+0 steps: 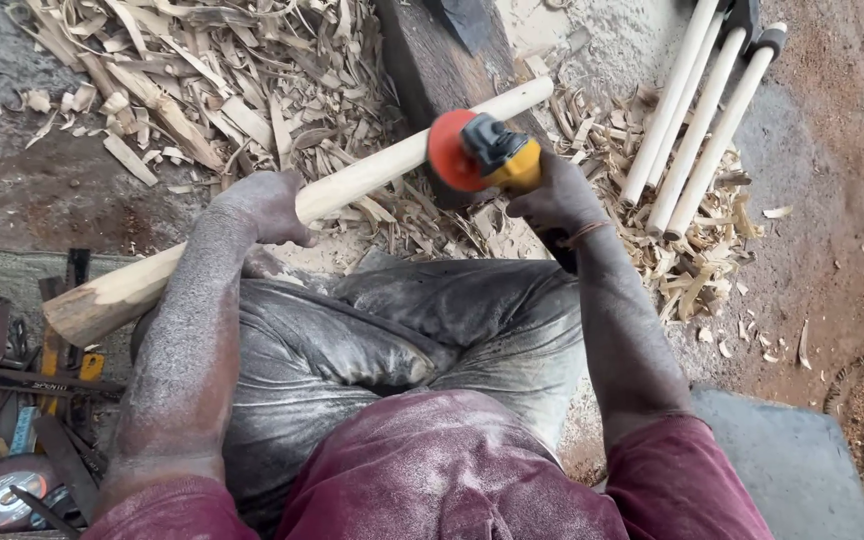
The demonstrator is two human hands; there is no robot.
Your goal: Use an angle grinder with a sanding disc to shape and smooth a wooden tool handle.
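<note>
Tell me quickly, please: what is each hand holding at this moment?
Left hand: closed around the long wooden pole.
Right hand: closed on the yellow angle grinder, whose orange disc sits against the pole.

My right hand (552, 198) covers the grinder (492, 152) grip; its body below is hidden. My left hand (264, 205) hides part of the wooden pole (372, 172). The finished handles (697, 115) run off the top edge. The tools (22, 400) at the lower left are cut off and too jumbled to identify.
</note>
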